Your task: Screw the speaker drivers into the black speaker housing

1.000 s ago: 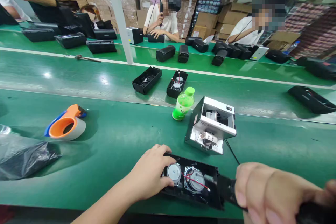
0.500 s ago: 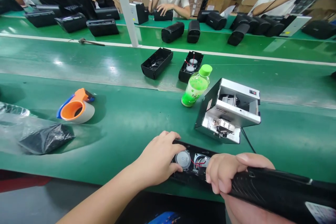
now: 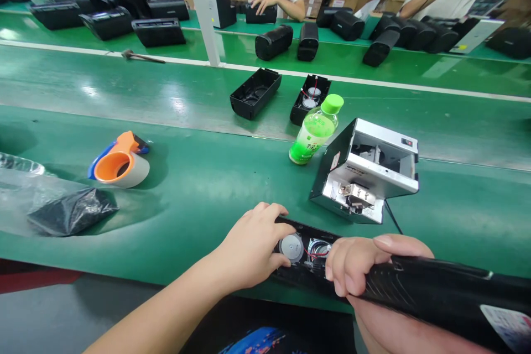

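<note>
From my head camera, my left hand (image 3: 252, 243) lies on the near-left end of the open black speaker shell (image 3: 305, 257), fingers curled over its rim and thumb pressed beside the round silver speaker driver (image 3: 291, 248); it is gripping the shell. The shell sits at the near edge of the green bench (image 3: 199, 193), and everything else I place from it. My right hand (image 3: 365, 276) is at its right end, fingers clenched round a long black cover (image 3: 440, 296) that runs off right of the shell and overlaps it. Red wires (image 3: 312, 254) show between my two hands, inside the shell.

Just beyond the shell stands a silver metal box (image 3: 367, 177), tilted, with a black cable (image 3: 392, 218) leading from it. Beyond and slightly left of the shell is a green bottle (image 3: 315, 134). Well to the shell's left lie an orange tape dispenser (image 3: 118, 163) and a bagged dark item (image 3: 70, 213). Far beyond, two open black housings (image 3: 254, 93) rest on the conveyor.
</note>
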`<state>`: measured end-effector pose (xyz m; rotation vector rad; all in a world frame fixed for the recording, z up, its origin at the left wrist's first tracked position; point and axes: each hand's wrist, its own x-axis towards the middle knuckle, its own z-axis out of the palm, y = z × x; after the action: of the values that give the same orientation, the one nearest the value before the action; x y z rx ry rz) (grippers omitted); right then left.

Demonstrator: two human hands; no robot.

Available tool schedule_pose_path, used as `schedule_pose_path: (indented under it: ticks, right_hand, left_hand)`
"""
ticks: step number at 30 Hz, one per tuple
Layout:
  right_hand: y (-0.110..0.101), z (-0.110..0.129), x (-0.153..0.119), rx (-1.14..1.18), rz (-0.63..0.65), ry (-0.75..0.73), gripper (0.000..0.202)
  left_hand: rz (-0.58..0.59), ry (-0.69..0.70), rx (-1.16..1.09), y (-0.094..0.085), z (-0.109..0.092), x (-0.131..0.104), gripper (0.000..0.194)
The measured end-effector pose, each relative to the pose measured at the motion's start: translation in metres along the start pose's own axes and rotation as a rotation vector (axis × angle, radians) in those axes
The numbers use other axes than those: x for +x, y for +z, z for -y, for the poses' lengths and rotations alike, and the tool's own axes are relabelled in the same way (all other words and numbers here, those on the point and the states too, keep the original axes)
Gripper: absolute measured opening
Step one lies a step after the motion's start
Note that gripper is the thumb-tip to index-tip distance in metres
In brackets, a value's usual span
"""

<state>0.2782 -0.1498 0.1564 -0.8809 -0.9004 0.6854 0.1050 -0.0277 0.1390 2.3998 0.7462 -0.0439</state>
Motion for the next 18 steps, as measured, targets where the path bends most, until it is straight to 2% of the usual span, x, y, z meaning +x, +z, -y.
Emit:
schedule_pose_path:
  ticks: [4, 9, 14, 18]
  right_hand:
    - [0.004, -0.003, 0.000, -0.025, -0.014, -0.024, 0.069]
    - [0.003, -0.004, -0.004, -0.017, 0.005, -0.033, 0.064]
    - [0.004, 0.005, -0.003, -0.088, 0.152, -0.021, 0.033]
    - [-0.002, 0.009, -0.003, -0.086, 0.224, 0.034, 0.032]
  left_hand:
    - [-0.010, 0.005, -0.006, 0.002, 0.002, -0.001, 0.048]
    - [-0.013, 0.010, 0.000, 0.001, 0.003, -0.001, 0.049]
    - [-0.011, 0.007, 0.003, -0.001, 0.001, 0.001, 0.047]
    - [-0.004, 0.003, -0.009, 0.000, 0.000, 0.000, 0.046]
